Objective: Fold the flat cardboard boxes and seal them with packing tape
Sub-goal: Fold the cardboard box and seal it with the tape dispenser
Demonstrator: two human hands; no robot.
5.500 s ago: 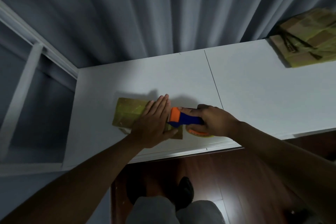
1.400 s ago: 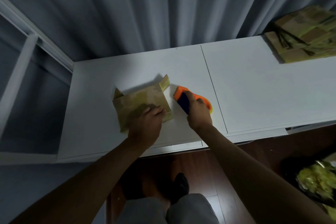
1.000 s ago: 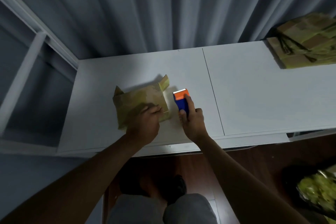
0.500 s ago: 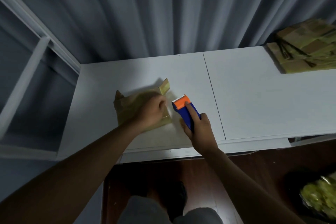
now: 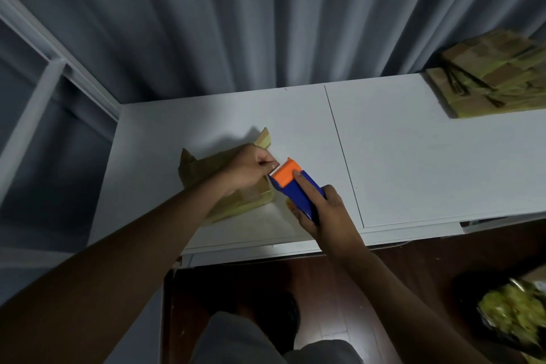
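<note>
Progress: one small cardboard box (image 5: 204, 168) lies on the white table (image 5: 413, 156), partly folded, with two flaps standing up at its far corners; glossy tape appears to cover its near end already, so the sealing looks begun but not finished.
Left hand: the left hand (image 5: 251, 168) hovers over the box's right end, finger and thumb pinched at the toothed edge of the tape dispenser (image 5: 295, 186), apparently taking hold of the tape end; the tape itself is too faint to confirm.
Right hand: the right hand (image 5: 328, 213) wraps round the blue body of the dispenser, forefinger laid along the top toward the orange head.
Work left: judging by the raised flaps, this box needs them pressed down and taped.
Waiting stock: a stack of flat boxes (image 5: 493, 77) rests at the table's far right corner, well apart from the hands and seemingly untouched.
Containers: the box in hand shows no contents; its inside is hidden.
Floor, lower right: a dark bin or bag (image 5: 511, 313) holds something yellowish, too blurred to identify.
</note>
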